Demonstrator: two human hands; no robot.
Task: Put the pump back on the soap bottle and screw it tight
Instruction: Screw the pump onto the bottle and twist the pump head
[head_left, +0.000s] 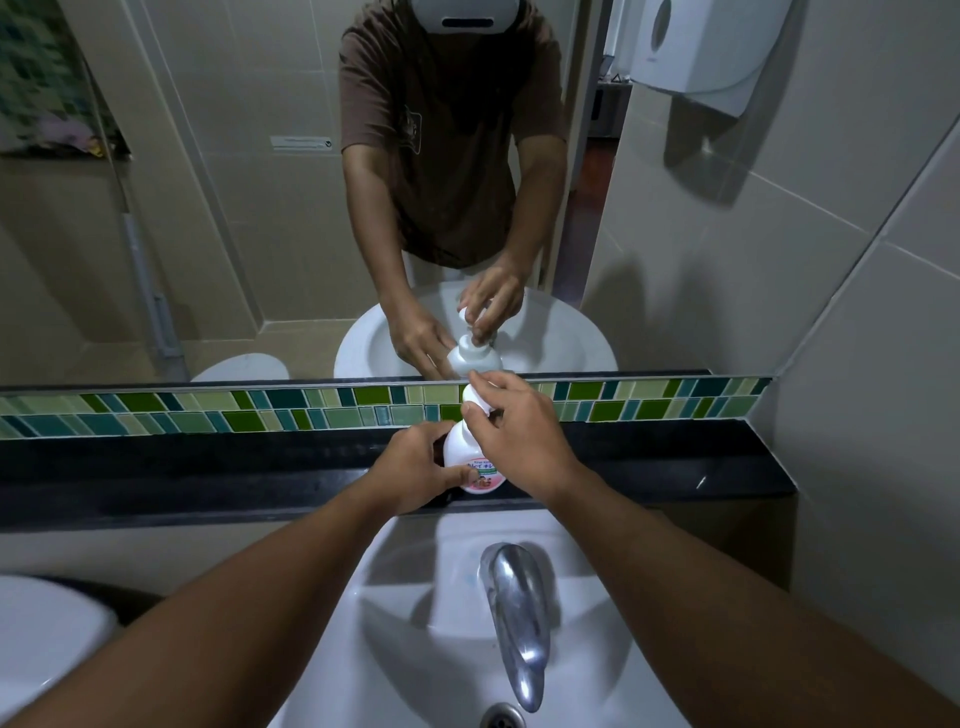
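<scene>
A white soap bottle (464, 451) with a pink and green label stands upright on the black ledge (208, 470) behind the sink. My left hand (415, 470) wraps around the bottle's lower body from the left. The white pump (474, 395) sits on top of the bottle, and my right hand (511, 434) grips it from above and the right, fingers closed around its collar. The bottle's neck is hidden under my fingers. The mirror (234, 208) repeats both hands and the bottle.
A white sink (415, 623) with a chrome tap (517, 608) and drain (501, 717) lies below the ledge. A second basin (47, 639) shows at lower left. A green mosaic tile strip (208, 413) runs behind the ledge. A white wall dispenser (696, 47) hangs upper right.
</scene>
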